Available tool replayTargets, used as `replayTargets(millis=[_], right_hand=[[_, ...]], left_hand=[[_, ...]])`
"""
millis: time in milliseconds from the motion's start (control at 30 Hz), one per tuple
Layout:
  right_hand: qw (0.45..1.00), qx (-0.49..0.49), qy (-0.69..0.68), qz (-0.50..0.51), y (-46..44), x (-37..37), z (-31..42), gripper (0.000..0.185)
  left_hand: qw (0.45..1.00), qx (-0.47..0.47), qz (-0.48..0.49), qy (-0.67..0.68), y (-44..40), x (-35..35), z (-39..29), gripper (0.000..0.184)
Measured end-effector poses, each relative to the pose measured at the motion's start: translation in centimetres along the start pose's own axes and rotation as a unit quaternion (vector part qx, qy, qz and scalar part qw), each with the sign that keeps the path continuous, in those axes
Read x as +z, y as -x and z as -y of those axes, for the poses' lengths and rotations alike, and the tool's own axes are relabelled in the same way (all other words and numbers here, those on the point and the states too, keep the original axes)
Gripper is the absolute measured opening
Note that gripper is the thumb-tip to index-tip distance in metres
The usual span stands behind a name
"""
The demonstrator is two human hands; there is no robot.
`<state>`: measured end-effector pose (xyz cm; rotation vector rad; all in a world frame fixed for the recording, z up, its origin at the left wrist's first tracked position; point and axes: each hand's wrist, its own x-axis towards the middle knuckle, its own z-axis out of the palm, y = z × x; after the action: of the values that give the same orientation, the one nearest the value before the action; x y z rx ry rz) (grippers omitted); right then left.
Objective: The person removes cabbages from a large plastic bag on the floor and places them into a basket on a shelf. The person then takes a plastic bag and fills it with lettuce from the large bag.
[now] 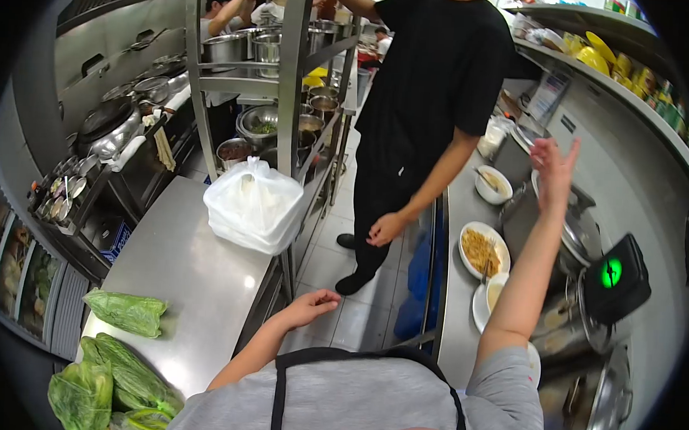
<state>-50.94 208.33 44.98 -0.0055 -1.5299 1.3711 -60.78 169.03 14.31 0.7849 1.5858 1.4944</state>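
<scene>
- Two bare hands are in view, both well apart from each other and both released.
- One left hand reaches forward, low, over the gap beside the left tabletop, its arm slanting up from the body, its fingers together and loosely curved.
- One right hand is raised much higher, the forearm almost upright; one finger extends away from the others, which bend.
- One white plastic bag, knotted at the top, sits at the far end of the left tabletop, ahead of the left hand.
- Four green leafy bundles lie at the near end of that tabletop, the lowest one partly cut off.
- At least two lidded pots stand along the wall, nearest the right hand; I cannot tell whether it touches one.
- Three white bowls line the right tabletop: one with a spoon, one of noodles, one partly behind the right arm.
- One black device with a green light is right of that arm.
- One person in black stands ahead, one hand hanging low, beside one metal rack of pots.
</scene>
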Motion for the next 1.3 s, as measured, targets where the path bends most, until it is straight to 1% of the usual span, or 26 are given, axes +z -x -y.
replayTargets(millis=[33, 67, 133, 167, 267, 333, 367, 433, 467, 533, 600, 667, 733, 767, 800, 833, 867, 900, 933, 967, 1000, 1067, 1100, 1200, 1267, 1300], right_hand=[[1.000, -0.021, -0.016, -0.004, -2.3, -0.3, 0.6, 0.090], [0.999, -0.043, -0.006, -0.017, -4.0, 0.1, 1.1, 0.089], [0.998, -0.040, -0.026, -0.028, -7.1, 0.1, 0.0, 0.089], [0.999, -0.042, -0.028, -0.017, -8.4, 0.4, -0.8, 0.089], [0.995, -0.034, -0.089, 0.010, -9.9, 1.3, -3.8, 0.084], [0.989, -0.040, -0.128, 0.056, -10.2, 2.2, -5.5, 0.078], [0.989, -0.040, -0.134, 0.050, -10.2, 2.9, -6.2, 0.073], [0.988, -0.040, -0.140, 0.047, -10.7, 3.5, -7.5, 0.073], [0.987, -0.042, -0.145, 0.047, -11.4, 4.0, -8.2, 0.074], [0.986, -0.044, -0.157, 0.036, -13.0, 4.5, -9.7, 0.071], [0.982, -0.068, -0.175, 0.002, -15.0, 5.5, -10.6, 0.066], [0.981, -0.083, -0.176, 0.015, -16.5, 7.5, -11.7, 0.060], [0.972, -0.087, -0.205, 0.074, -17.7, 9.8, -12.6, 0.059], [0.973, -0.094, -0.201, 0.056, -18.1, 10.1, -13.0, 0.056], [0.973, -0.094, -0.200, 0.060, -18.3, 9.7, -13.7, 0.056], [0.970, -0.107, -0.216, 0.033, -18.8, 8.6, -14.4, 0.053], [0.964, -0.121, -0.235, 0.006, -19.7, 7.7, -15.2, 0.051], [0.965, -0.119, -0.233, 0.010, -20.3, 6.5, -16.0, 0.051], [0.967, -0.103, -0.232, -0.025, -20.8, 5.1, -16.9, 0.044], [0.966, -0.091, -0.237, -0.057, -21.8, 3.9, -17.7, 0.037], [0.965, -0.092, -0.239, -0.056, -22.9, 2.7, -18.5, 0.037], [0.940, -0.033, -0.341, -0.010, -23.8, 0.8, -19.8, 0.024], [0.938, -0.028, -0.344, -0.034, -23.9, 0.8, -20.2, 0.018], [0.929, 0.005, -0.368, -0.030, -24.1, 1.2, -22.6, 0.018], [0.932, -0.003, -0.362, -0.032, -23.4, 2.4, -24.4, 0.021], [0.933, 0.012, -0.357, -0.043, -23.1, 3.1, -25.2, 0.021]], left_hand=[[1.000, 0.008, 0.029, 0.000, -1.0, -0.1, -0.1, 0.029], [1.000, 0.018, 0.018, 0.000, -2.0, -0.5, -0.3, 0.029], [0.999, -0.033, 0.011, 0.036, -3.1, -0.6, 0.0, 0.030], [0.999, -0.050, -0.008, 0.013, -4.1, -0.9, 0.6, 0.031], [0.997, -0.077, -0.003, 0.025, -7.1, -1.4, 0.7, 0.031], [0.998, -0.063, 0.011, 0.011, -9.5, -1.4, -0.7, 0.031], [0.998, -0.047, 0.036, -0.008, -11.0, -1.6, -1.3, 0.032], [0.997, -0.017, 0.081, -0.005, -14.0, -2.2, -0.8, 0.032], [0.997, -0.015, 0.080, -0.008, -15.5, -2.8, -1.5, 0.032], [0.993, 0.039, 0.076, -0.077, -18.1, -3.6, -3.3, 0.032], [0.978, 0.138, -0.078, -0.139, -21.5, -4.0, -5.5, 0.039], [0.915, 0.310, -0.181, -0.186, -26.8, -5.1, -8.0, 0.050], [0.904, 0.356, -0.164, -0.168, -29.1, -5.7, -13.3, 0.053], [0.904, 0.359, -0.166, -0.164, -30.4, -6.4, -15.1, 0.053], [0.885, 0.401, -0.129, -0.200, -31.7, -7.2, -16.5, 0.052], [0.860, 0.441, -0.093, -0.238, -32.9, -8.2, -17.7, 0.051], [0.857, 0.446, -0.099, -0.240, -34.1, -9.5, -18.9, 0.051], [0.884, 0.404, -0.090, -0.216, -35.0, -10.1, -19.4, 0.049], [0.910, 0.361, -0.078, -0.189, -35.8, -10.2, -19.6, 0.048], [0.932, 0.346, -0.023, -0.102, -38.3, -10.7, -18.4, 0.046], [0.932, 0.347, -0.025, -0.104, -38.9, -11.1, -18.9, 0.046], [0.949, 0.277, 0.143, -0.050, -39.0, -11.1, -19.5, 0.044], [0.951, 0.265, 0.148, -0.061, -38.7, -10.7, -20.0, 0.045], [0.952, 0.243, 0.140, -0.123, -39.0, -11.0, -20.5, 0.049], [0.940, 0.282, 0.127, -0.144, -39.6, -11.7, -21.0, 0.054], [0.947, 0.271, 0.135, -0.107, -39.7, -12.0, -21.4, 0.058]])
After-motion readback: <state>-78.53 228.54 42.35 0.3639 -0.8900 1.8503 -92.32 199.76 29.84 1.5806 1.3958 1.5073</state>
